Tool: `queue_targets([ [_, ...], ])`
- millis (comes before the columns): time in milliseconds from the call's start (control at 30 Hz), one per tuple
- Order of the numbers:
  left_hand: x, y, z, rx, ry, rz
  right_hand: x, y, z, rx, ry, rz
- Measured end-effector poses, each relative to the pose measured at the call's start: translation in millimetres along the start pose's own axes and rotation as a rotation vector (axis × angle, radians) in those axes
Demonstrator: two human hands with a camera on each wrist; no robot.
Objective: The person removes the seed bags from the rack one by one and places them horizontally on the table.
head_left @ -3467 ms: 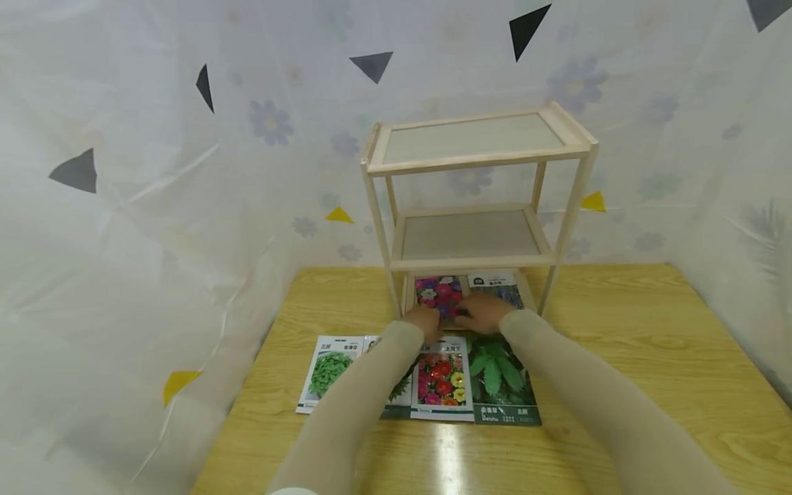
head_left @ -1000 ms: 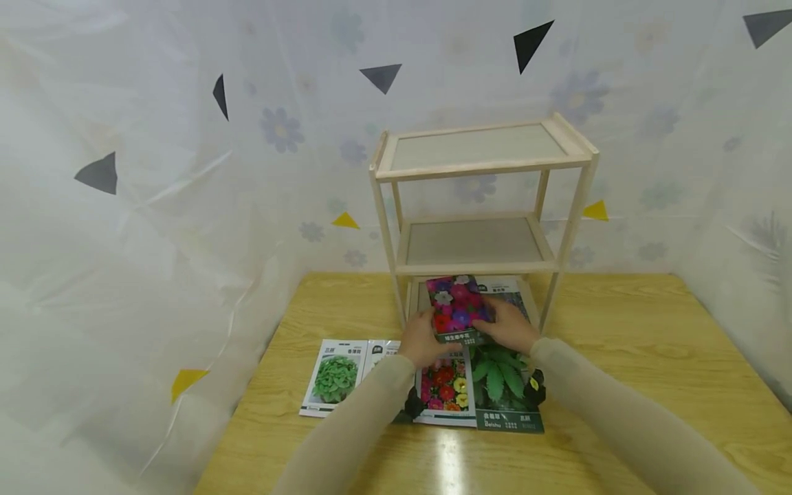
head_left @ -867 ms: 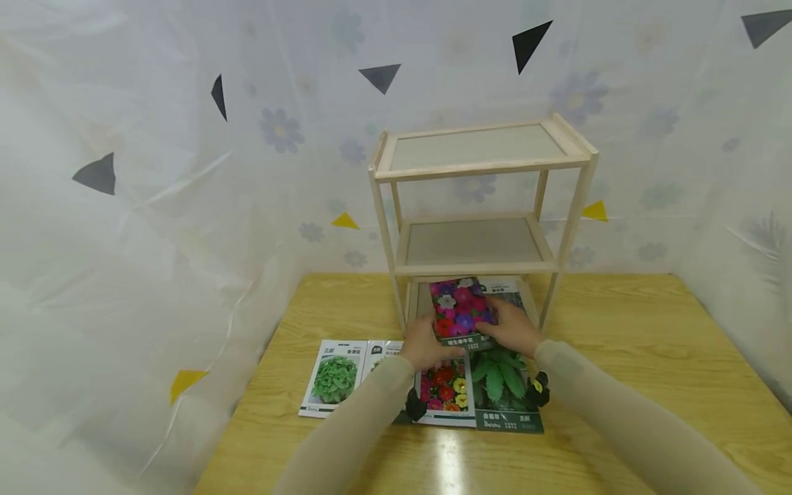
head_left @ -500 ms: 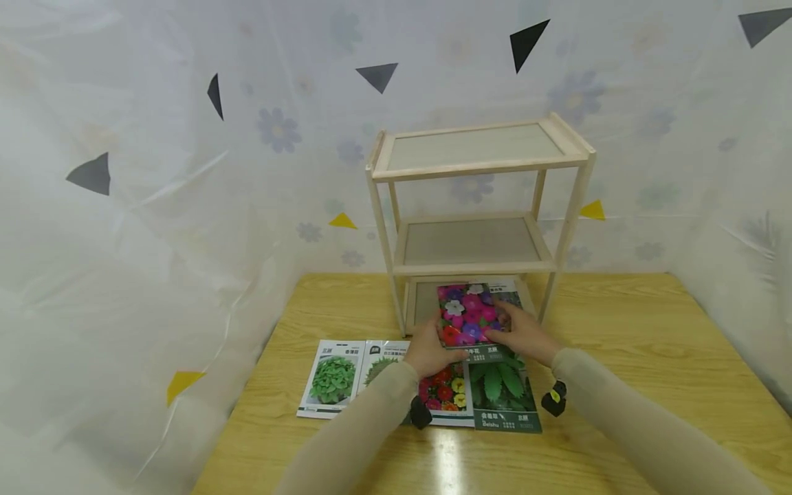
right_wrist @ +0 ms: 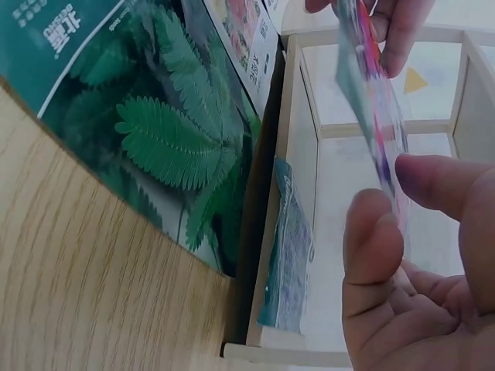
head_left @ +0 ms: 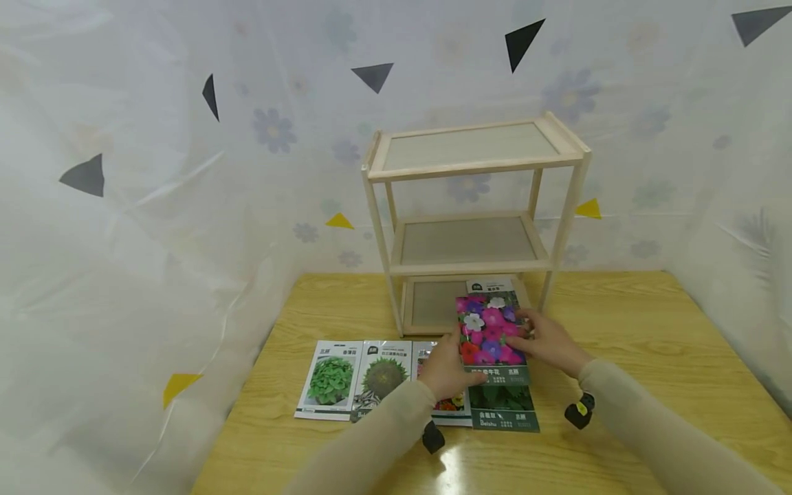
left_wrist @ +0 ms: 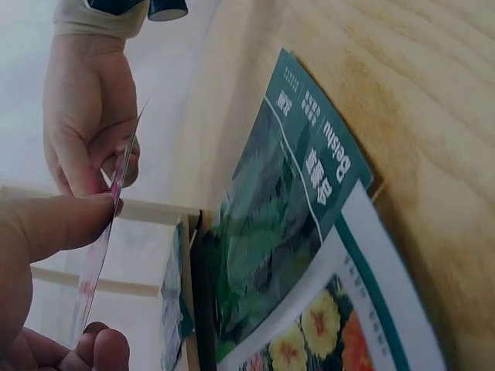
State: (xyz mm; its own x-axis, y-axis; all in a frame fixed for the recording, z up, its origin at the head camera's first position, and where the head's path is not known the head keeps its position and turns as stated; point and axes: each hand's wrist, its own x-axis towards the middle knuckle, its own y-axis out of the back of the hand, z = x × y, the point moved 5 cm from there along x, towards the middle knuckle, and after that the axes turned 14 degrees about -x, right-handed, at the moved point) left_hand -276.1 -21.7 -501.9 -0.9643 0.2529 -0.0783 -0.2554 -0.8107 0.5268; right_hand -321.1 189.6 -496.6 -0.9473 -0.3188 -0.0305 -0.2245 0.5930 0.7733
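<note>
Both hands hold a seed packet (head_left: 491, 333) with pink, purple and white flowers, raised above the table in front of the shelf. My left hand (head_left: 447, 368) pinches its left edge between thumb and fingers. On the opposite edge, my right hand (head_left: 553, 342) pinches it too; the right wrist view shows thumb and fingertips on either side of the packet (right_wrist: 379, 108). Beneath it lies a green-leaf seed packet (head_left: 504, 409), partly covered. Another packet (head_left: 490, 285) rests on the shelf's bottom tier, its lower part hidden behind the held one.
A pale wooden three-tier shelf (head_left: 473, 267) stands at the back of the wooden table (head_left: 625, 344). In a row in front lie a mint-like leaf packet (head_left: 330, 380), a sunflower packet (head_left: 382, 375) and a red-and-yellow flower packet (head_left: 456, 404), which my left hand partly covers.
The pink-flower packet, first lying on the bottom tier, has been lifted off and carried toward me and to the right. Both hands moved with it, uncovering the tier's left side.
</note>
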Motion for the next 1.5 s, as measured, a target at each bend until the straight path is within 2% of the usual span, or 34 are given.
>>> queue_targets([
  [133, -6.2, -6.4, 3.4, 0.013, 0.005, 0.001, -6.2, 1.9, 1.1, 0.003, -0.004, -0.020],
  [267, -11.2, -12.5, 6.2, 0.019, 0.007, 0.004, -13.0, 5.6, 0.5, -0.053, 0.007, -0.009],
  [467, -17.3, -21.4, 10.1, 0.035, 0.008, -0.031, -22.2, 8.9, 4.8, -0.085, 0.027, 0.008],
  [733, -23.1, -34.2, 9.5, 0.079, 0.014, -0.097, -30.0, 9.4, 15.8, 0.005, -0.006, -0.035],
  [1033, -27.0, -45.2, 18.7, 0.155, -0.031, -0.109, -39.9, 14.0, 27.0, -0.009, -0.041, -0.026],
  [1267, -27.2, -64.6, 23.5, 0.238, -0.057, -0.091, -54.8, 17.6, 44.5, -0.019, -0.079, -0.031],
  [1500, -29.2, -88.2, 30.3, 0.243, -0.049, -0.127, -71.6, 18.6, 68.2, 0.006, -0.153, -0.087],
])
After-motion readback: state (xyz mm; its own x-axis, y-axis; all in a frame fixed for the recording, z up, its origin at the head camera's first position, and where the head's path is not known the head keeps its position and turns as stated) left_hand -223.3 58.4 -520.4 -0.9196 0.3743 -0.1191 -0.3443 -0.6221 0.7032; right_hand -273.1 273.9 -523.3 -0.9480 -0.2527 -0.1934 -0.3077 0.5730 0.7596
